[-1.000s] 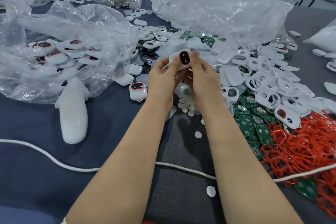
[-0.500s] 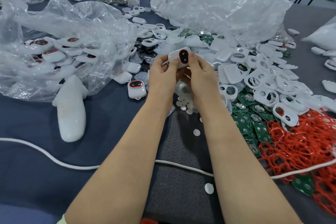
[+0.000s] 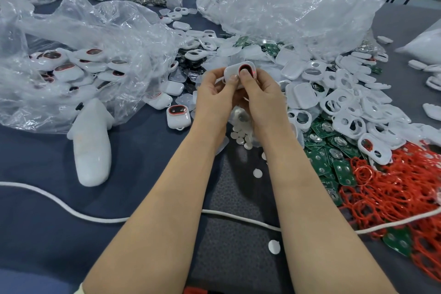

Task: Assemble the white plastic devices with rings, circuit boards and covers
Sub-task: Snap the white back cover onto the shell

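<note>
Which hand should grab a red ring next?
Probably the right hand. The red rings are piled on its side, while the left hand would have to cross over. Both hold the device for now.

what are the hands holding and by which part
A small white plastic device with a red-ringed dark window: left hand pinches its left end, right hand presses a thumb on the window.

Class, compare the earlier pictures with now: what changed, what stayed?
The right grip slid its thumb leftward onto the red-ringed oval window of the small white plastic device. The left grip still holds it; the pile of red rubber rings stayed put.
</note>
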